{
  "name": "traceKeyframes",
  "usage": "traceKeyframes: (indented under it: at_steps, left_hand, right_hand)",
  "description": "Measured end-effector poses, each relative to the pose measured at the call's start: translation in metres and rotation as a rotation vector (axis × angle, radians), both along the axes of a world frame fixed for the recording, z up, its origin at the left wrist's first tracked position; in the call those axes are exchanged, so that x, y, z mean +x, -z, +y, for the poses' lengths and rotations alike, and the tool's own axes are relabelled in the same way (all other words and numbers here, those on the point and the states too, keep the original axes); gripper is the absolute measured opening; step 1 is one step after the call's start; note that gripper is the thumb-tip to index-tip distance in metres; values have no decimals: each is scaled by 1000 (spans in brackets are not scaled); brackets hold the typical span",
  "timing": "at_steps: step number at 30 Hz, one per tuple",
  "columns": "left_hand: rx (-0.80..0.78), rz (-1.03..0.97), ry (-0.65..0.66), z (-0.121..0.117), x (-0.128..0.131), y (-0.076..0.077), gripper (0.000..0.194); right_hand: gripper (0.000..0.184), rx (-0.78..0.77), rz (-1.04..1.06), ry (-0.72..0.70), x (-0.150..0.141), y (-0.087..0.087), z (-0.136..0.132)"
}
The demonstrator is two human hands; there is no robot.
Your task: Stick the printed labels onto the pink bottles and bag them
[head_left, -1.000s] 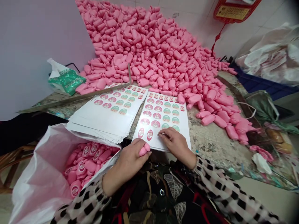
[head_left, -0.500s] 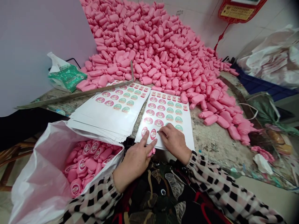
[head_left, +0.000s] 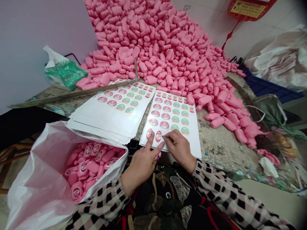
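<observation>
My left hand rests at the lower edge of a white sheet of oval labels, with two fingers stretched onto it beside the lowest pink labels. A small pink bottle is tucked under those fingers, mostly hidden. My right hand lies on the same sheet with its fingers pinched together. A thin dark point shows at its fingertips, too small to name. Beside the sheet lies a stack of similar label sheets. Labelled pink bottles fill an open white plastic bag at my left.
A large heap of unlabelled pink bottles covers the back of a worn, stained table. A metal straightedge and green packet lie at left. Plastic bags and a blue crate stand at right.
My left hand's fingers have stretched out from around the pink bottle onto the label sheet. The bottle has shifted lower in that hand. The whole view has drifted slightly.
</observation>
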State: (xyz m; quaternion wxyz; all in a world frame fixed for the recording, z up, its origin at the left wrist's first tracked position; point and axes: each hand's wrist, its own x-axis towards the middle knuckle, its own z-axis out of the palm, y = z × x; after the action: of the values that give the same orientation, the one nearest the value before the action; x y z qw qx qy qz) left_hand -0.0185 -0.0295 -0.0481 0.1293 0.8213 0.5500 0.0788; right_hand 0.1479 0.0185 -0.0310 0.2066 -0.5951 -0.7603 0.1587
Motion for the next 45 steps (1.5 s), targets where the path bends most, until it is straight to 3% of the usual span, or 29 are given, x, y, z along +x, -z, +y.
traceKeyframes:
  at_steps: [5, 11, 16, 22, 27, 30, 33, 35, 37, 40, 45]
  left_hand:
    - [-1, 0, -1, 0, 1, 1, 59]
    - [-8, 21, -16, 0, 1, 1, 59]
    - [-35, 13, -35, -2, 3, -1, 62]
    - [-31, -78, -20, -1, -1, 1, 54]
    - [-41, -426, 28, -13, -19, -7, 52]
    - [-134, -764, -163, -19, -24, -24, 51]
    - [-486, -1294, -464, -10, -18, -43, 47]
    - [-791, -1664, -551, 3, -8, -50, 49]
    - [-1020, -1879, -571, 19, 2, -52, 44]
    - [-1122, -1967, -591, 34, 16, -51, 36]
    - [-1179, -1934, -524, 36, 26, -50, 43]
  right_hand:
    - [21, -52, 64, 108, -10, 0, -1]
    - [20, -200, 2, 236, -16, -12, 10]
    - [22, -27, -119, 132, -20, -28, 7]
    - [25, 7, 135, 174, -7, -39, 10]
    - [31, -164, 458, 256, 19, -23, 12]
    - [30, -240, 671, 292, 25, -20, 9]
    - [28, -264, 830, 259, 20, -28, 0]
    - [27, -287, 874, 197, 14, -35, -7]
    - [25, -310, 887, 133, 7, -43, -14]
    - [25, -324, 866, 93, 3, -51, -23]
    - [25, -304, 843, 92, 4, -49, -28]
